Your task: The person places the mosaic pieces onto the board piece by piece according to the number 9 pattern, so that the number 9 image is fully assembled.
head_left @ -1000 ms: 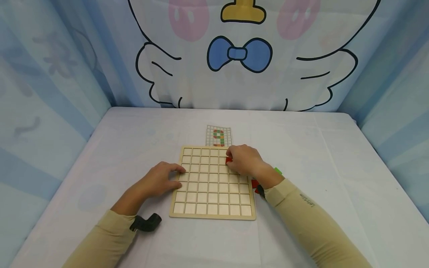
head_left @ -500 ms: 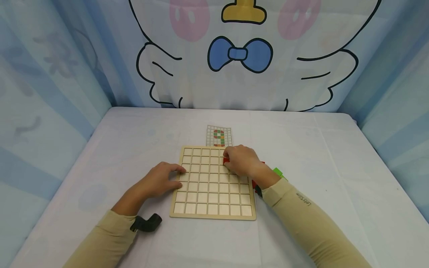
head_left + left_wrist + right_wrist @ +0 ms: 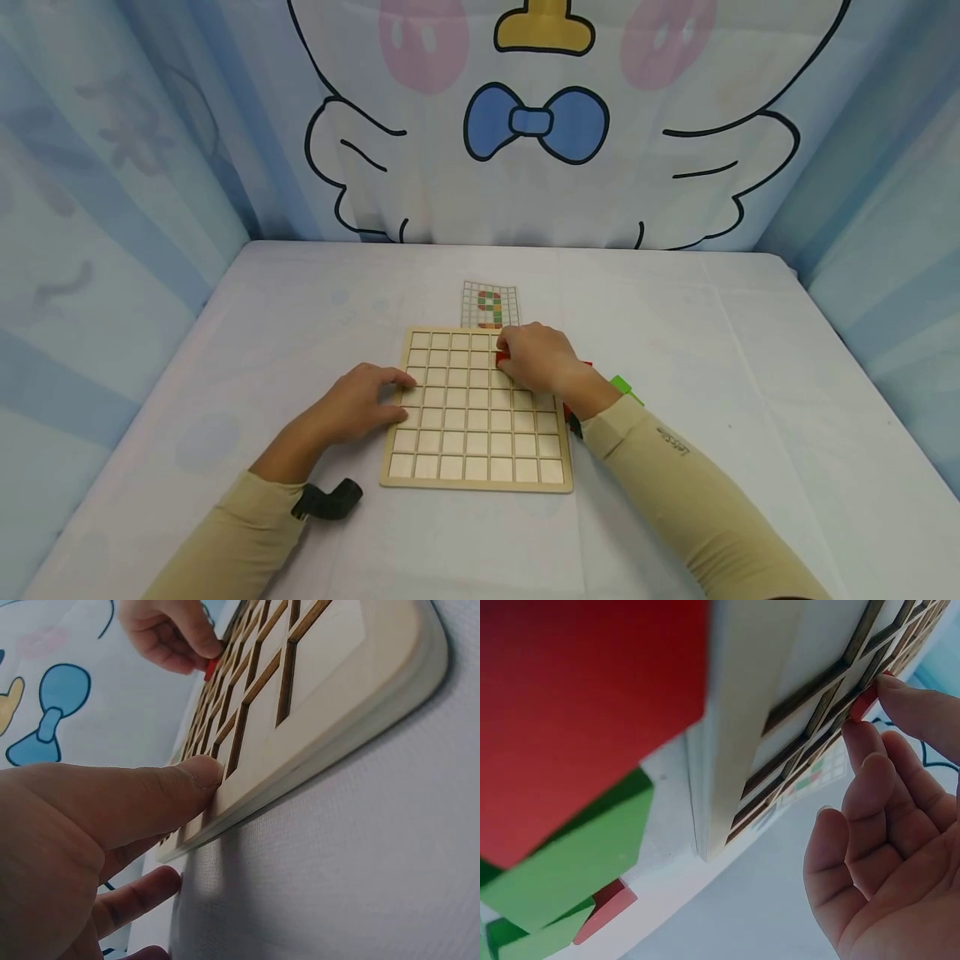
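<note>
My right hand (image 3: pixel 542 358) pinches a small red tile (image 3: pixel 501 357) between thumb and fingertips, over the upper right cells of a wooden grid board (image 3: pixel 476 485). In the right wrist view the red tile (image 3: pixel 865 703) stands on its edge, close over the cells, with the other fingers loosely bent. My left hand (image 3: pixel 360 402) rests on the board's left rim, thumb and index finger stretched out. Seen from the left wrist, the thumb (image 3: pixel 150 795) presses on the rim from above, and the lower fingers hang beside the edge. The visible cells hold no tiles.
Behind the board lies a grid card (image 3: pixel 470 312) with a red, green and orange pattern, partly covered by it. Loose green tiles (image 3: pixel 621 384) and red tiles (image 3: pixel 567 413) lie right of the board, partly hidden by my right arm. Curtains surround the white table (image 3: pixel 300 283).
My right hand has shifted slightly left across the upper part of the board with the red tile pinched in it. The left hand and the board have stayed put.
</note>
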A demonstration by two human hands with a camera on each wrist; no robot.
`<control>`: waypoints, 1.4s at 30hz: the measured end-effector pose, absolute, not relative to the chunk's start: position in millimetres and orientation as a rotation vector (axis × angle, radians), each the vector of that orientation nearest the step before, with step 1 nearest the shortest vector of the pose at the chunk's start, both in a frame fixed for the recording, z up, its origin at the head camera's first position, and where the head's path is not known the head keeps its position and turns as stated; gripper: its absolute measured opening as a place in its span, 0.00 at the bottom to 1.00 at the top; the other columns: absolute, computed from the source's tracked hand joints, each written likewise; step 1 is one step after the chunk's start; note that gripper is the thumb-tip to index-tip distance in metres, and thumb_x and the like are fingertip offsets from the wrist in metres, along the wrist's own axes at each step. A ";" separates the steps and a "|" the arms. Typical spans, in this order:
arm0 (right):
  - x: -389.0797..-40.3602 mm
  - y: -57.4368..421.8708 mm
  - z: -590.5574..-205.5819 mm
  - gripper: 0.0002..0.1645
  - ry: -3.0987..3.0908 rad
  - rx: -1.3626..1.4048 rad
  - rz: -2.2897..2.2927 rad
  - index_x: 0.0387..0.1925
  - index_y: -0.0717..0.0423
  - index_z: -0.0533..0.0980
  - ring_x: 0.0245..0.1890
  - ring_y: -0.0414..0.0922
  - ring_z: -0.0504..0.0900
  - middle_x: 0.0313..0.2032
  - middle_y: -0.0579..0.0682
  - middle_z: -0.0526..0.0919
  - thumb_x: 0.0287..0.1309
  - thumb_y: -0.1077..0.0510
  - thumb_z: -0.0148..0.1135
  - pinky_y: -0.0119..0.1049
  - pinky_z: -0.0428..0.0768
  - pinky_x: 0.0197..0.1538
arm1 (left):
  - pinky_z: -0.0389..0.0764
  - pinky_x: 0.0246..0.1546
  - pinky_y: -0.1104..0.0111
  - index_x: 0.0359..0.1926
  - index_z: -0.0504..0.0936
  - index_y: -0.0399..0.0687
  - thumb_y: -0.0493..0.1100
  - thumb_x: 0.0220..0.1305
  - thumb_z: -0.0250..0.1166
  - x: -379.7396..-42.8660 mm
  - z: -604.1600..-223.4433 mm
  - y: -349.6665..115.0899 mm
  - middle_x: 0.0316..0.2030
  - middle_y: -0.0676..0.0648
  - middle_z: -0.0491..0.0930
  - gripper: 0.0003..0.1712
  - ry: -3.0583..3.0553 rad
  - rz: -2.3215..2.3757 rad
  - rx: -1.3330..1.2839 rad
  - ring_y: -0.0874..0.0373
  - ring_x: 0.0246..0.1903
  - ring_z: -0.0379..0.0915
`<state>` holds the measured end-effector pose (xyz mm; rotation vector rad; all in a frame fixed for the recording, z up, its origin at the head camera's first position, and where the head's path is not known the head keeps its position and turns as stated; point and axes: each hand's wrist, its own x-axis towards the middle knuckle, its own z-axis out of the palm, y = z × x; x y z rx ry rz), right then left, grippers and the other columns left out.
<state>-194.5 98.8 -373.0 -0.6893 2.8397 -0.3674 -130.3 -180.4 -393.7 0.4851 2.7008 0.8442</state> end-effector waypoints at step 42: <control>-196.9 93.3 -372.4 0.05 2.816 -0.683 -0.411 0.40 0.52 0.82 0.34 0.45 0.79 0.35 0.46 0.84 0.67 0.57 0.62 0.42 0.78 0.41 | 0.69 0.58 0.45 0.59 0.81 0.46 0.41 0.65 0.70 -129.9 -393.5 -179.5 0.58 0.37 0.74 0.22 2.702 0.831 0.462 0.37 0.63 0.65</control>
